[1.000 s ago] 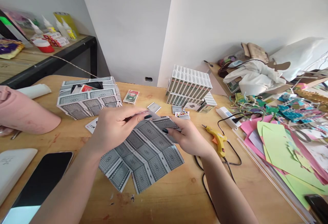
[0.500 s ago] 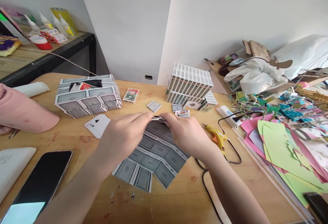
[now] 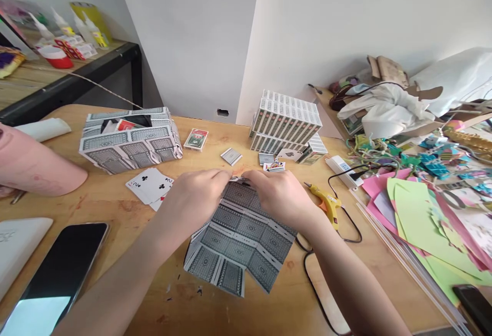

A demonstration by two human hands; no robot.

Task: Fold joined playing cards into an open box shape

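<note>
From the head camera, the left hand [image 3: 196, 197] and the right hand [image 3: 282, 197] meet fingertip to fingertip, both pinched on the far edge of a panel of joined playing cards [image 3: 240, 236] lying face-down on the wooden tabletop [image 3: 115, 213]. Just right of the panel lies a yellow glue gun [image 3: 326, 203]. Left of the panel sit loose cards [image 3: 149, 185], beyond them a card-covered box [image 3: 128, 141]. Behind the panel stands a stack of card packs [image 3: 286, 123]. A phone [image 3: 57, 269] lies well left of the panel.

Wooden table [image 3: 269, 310]: card panel [image 3: 240, 241], phone [image 3: 57, 269], glue gun [image 3: 326, 204], coloured paper [image 3: 423, 218].
</note>
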